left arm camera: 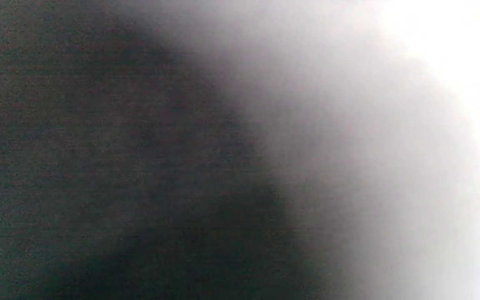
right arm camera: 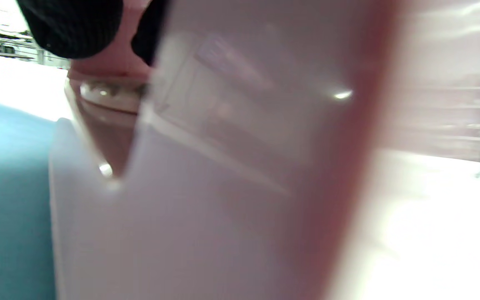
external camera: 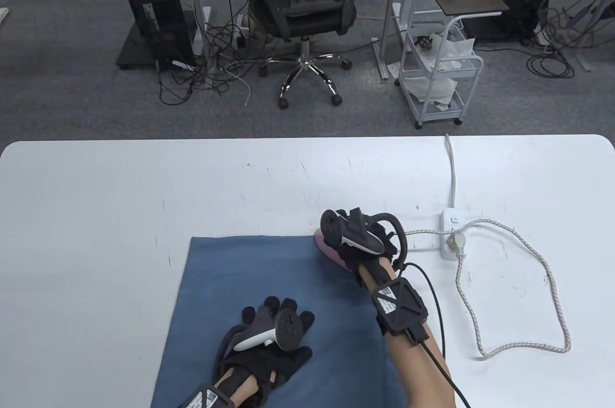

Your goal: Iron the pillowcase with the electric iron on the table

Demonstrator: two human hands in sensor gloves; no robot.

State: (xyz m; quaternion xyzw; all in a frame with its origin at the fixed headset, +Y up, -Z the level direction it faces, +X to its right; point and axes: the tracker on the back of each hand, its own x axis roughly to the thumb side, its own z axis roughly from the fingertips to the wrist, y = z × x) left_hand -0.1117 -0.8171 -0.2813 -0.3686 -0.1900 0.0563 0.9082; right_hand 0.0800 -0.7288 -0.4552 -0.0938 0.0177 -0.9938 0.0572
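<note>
A blue pillowcase [external camera: 269,292] lies flat on the white table [external camera: 96,196], near the front edge. My left hand [external camera: 276,331] rests flat on its near part, fingers spread. My right hand [external camera: 358,235] grips the handle of a pink and white electric iron [external camera: 329,250], which sits at the pillowcase's far right corner. The iron [right arm camera: 223,187] fills the right wrist view, with my gloved fingers [right arm camera: 73,25] at the top left and blue cloth [right arm camera: 6,200] at the left. The left wrist view is a dark blur.
A white power strip [external camera: 451,232] lies right of the iron with a plug in it. The iron's braided cord [external camera: 543,273] loops over the table's right side. An office chair [external camera: 302,4] and a white trolley [external camera: 439,76] stand beyond the table's far edge.
</note>
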